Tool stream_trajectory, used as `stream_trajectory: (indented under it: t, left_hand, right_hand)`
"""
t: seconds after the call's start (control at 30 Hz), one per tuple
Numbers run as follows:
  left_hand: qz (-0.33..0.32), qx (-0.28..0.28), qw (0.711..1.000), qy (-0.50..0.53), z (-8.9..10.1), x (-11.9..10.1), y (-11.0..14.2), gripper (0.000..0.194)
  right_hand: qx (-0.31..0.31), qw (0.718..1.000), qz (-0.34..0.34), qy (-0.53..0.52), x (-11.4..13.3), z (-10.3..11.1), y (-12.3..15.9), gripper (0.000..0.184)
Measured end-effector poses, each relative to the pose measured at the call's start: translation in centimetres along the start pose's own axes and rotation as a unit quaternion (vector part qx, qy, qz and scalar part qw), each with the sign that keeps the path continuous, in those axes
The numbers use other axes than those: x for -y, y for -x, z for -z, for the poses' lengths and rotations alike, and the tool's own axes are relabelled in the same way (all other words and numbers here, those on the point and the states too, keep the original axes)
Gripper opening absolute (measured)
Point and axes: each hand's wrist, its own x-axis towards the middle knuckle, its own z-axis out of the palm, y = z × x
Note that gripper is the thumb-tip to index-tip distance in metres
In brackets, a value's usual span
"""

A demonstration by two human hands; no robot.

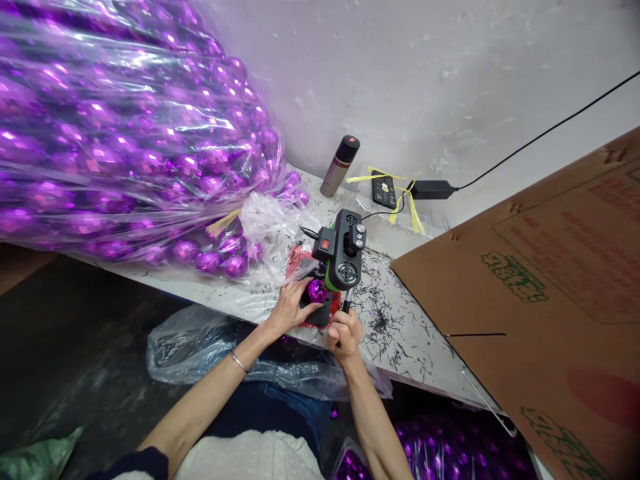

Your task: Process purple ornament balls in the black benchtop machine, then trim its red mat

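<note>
Pale, scuffed wall point(425, 73) backs a white tabletop point(425, 360), which I find littered with thin black shreds point(383, 320) to the right of a small black machine point(347, 250). Under its head, on a dark base, sits a faceted purple ball point(317, 291). My left grip point(290, 307) is closed on that ball from the left side, with fingers on the far side and thumb on the near side. My right grip point(346, 332) is wrapped round the black handle point(347, 304) of the machine's lever. Red material point(299, 257) shows around the base.

On the left, I record a large clear bag point(125, 133) packed with similar purple balls, several lying near its gathered mouth. Behind the machine, a dark-capped bottle point(340, 167) stands upright; to its right lie a black, phone-like device point(384, 189) crossed by yellow strips point(414, 217), and a black power adapter point(433, 190) with its cord. One cardboard box point(540, 287) fills the right side (its printing is partly unreadable from my station).
</note>
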Motion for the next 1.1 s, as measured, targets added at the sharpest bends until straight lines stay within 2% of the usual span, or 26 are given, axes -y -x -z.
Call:
stream_trajectory:
  t: [0.2, 0.5, 0.6, 0.7, 0.83, 0.93, 1.0, 1.07, 1.1]
  left_hand:
    - [0.002, -0.002, 1.0, -0.003, 0.0, 0.0, 0.0, 0.062]
    - [0.023, -0.003, 1.0, 0.021, -0.1, 0.2, -0.1, 0.065]
    - [0.045, -0.017, 0.998, 0.045, 0.5, -0.3, 0.1, 0.063]
    - [0.095, -0.016, 0.992, 0.078, 2.0, -1.4, 1.6, 0.06]
    - [0.198, -0.01, 0.967, 0.16, 4.8, -3.6, 5.3, 0.06]
    - [0.305, 0.028, 0.902, 0.303, 6.3, -4.7, 7.5, 0.062]
    - [0.339, 0.055, 0.868, 0.359, 6.6, -5.0, 8.3, 0.065]
    - [0.338, 0.055, 0.87, 0.355, 6.6, -5.0, 8.6, 0.069]
    - [0.331, 0.047, 0.88, 0.337, 6.5, -5.0, 8.5, 0.069]
  right_hand:
    - [-0.002, 0.996, -0.081, -0.031, 1.5, 2.2, -3.1, 0.031]
    - [-0.042, 0.984, -0.162, -0.059, 2.2, 3.0, -7.7, 0.03]
    - [-0.061, 0.98, -0.179, -0.064, 2.4, 3.0, -8.3, 0.03]
    - [-0.059, 0.978, -0.189, -0.062, 2.5, 3.0, -8.3, 0.03]
    - [-0.05, 0.979, -0.188, -0.059, 2.3, 3.2, -7.8, 0.022]
    - [-0.054, 0.979, -0.188, -0.065, 2.1, 3.3, -7.0, 0.003]
    - [-0.064, 0.977, -0.198, -0.052, 2.2, 3.3, -5.9, 0.023]
    - [-0.069, 0.968, -0.24, -0.02, 2.9, 3.2, -4.5, 0.038]
    - [-0.06, 0.961, -0.268, -0.005, 3.4, 3.2, -3.6, 0.038]
